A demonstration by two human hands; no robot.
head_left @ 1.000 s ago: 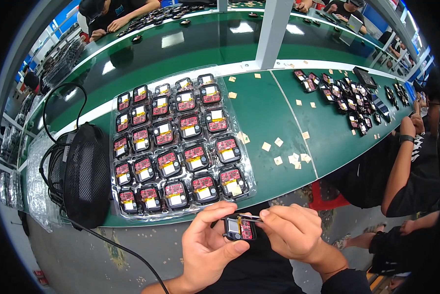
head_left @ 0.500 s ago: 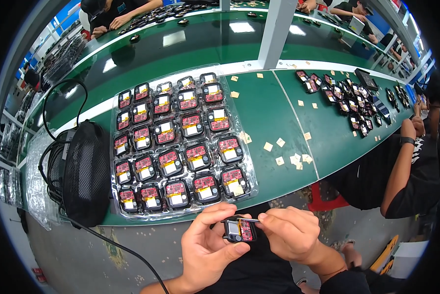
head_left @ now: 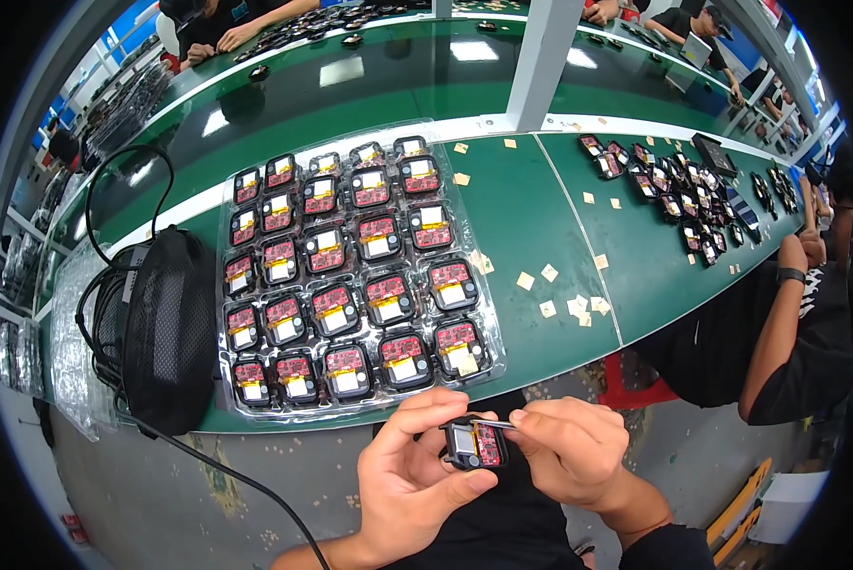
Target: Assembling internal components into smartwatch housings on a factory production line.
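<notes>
My left hand (head_left: 412, 484) pinches an open smartwatch case (head_left: 464, 459) by its edges, above the floor just off the table's near edge. Inside the black case show a red circuit board, a grey rectangular part and a bit of yellow tape. My right hand (head_left: 574, 451) grips slim metal tweezers (head_left: 495, 424), whose tip reaches over the case's upper edge. Whether the tip touches anything inside is too small to tell. Beyond my hands lies a clear plastic tray (head_left: 369, 416) with rows of similar open cases, most with red boards and white rectangles.
A black mesh bag (head_left: 168, 332) with a cable (head_left: 246, 480) stands left of the tray. Small beige paper squares (head_left: 548, 310) dot the green table (head_left: 521, 218). A heap of watch cases (head_left: 678, 195) lies farther right, near a seated co-worker's arm (head_left: 778, 332). A grey post (head_left: 538, 66) rises behind.
My view has shifted slightly, so the tray and table sit a little differently. The watch case stays in my left hand, and the tweezers remain at its upper edge.
</notes>
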